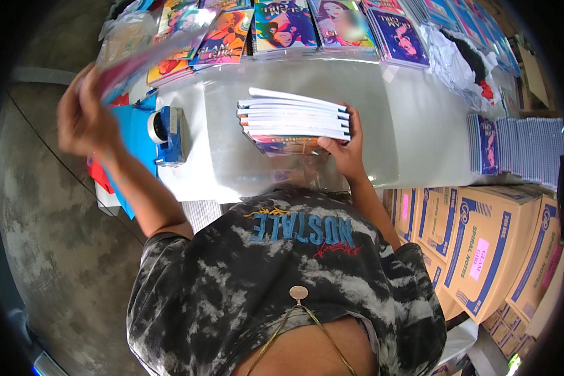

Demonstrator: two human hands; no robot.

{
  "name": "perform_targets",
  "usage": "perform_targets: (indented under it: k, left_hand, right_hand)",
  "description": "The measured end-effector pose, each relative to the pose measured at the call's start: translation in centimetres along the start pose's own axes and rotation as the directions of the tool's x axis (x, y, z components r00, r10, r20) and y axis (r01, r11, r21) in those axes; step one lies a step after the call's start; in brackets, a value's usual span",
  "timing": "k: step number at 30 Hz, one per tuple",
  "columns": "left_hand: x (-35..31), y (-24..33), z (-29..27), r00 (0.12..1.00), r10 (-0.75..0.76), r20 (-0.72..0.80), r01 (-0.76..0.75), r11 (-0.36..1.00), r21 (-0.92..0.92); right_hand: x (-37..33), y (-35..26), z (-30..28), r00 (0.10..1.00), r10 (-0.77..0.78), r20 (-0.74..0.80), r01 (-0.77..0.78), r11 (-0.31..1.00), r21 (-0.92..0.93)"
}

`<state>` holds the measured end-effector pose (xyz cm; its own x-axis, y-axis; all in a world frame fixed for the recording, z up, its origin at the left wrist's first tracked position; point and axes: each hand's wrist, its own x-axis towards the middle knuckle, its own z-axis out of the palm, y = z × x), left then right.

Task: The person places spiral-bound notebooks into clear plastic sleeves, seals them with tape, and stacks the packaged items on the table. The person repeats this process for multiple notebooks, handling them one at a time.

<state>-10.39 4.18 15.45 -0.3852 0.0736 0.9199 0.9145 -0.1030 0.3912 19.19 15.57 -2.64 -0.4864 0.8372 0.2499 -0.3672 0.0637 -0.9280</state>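
My right hand (346, 149): fingers clamped on the near end of a stack of notebooks (294, 119), thumb under, stack lifted just off the counter (413, 119) and sitting on a loose clear plastic sheet (307, 172). Edges of the stack are not square; the top ones overhang to the left.

My left hand (84, 119): raised at the left, fingers pinched on one thin notebook (150, 53), motion-blurred, cover tilted toward the rows at the back.

Judgement on handling: keep the right grip low and even so the stack does not fan out; bring the single notebook down flat and align spines before letting go; tap edges square against the counter.

Nearby, left of the stack: blue tape dispenser (168, 133) on the counter, resting beside a blue sheet (131, 135). Back of the counter: rows of colourful notebooks (282, 28), covers up, overlapping. Right end: further stacks of notebooks (520, 150), standing edge-on.

Containers: cardboard cartons (482, 250) below the right end of the counter, blue-printed, packed close together, all closed. Contents not visible.
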Motion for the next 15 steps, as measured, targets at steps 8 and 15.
perform_targets:
  k: [8,15]
  left_hand:
    - [-9.3,8.1,2.8,0.608,0.608,0.511,-0.552,0.786,-0.279]
    - [-18.9,5.6,4.7,0.851,0.494,0.177,-0.4,0.829,-0.392]
  right_hand:
    - [1.6,1.0,-0.4,0.995,-0.095,-0.022,0.096,0.993,0.065]
    - [-1.2,2.6,-0.6,0.988,-0.147,0.042,0.148,0.989,-0.021]
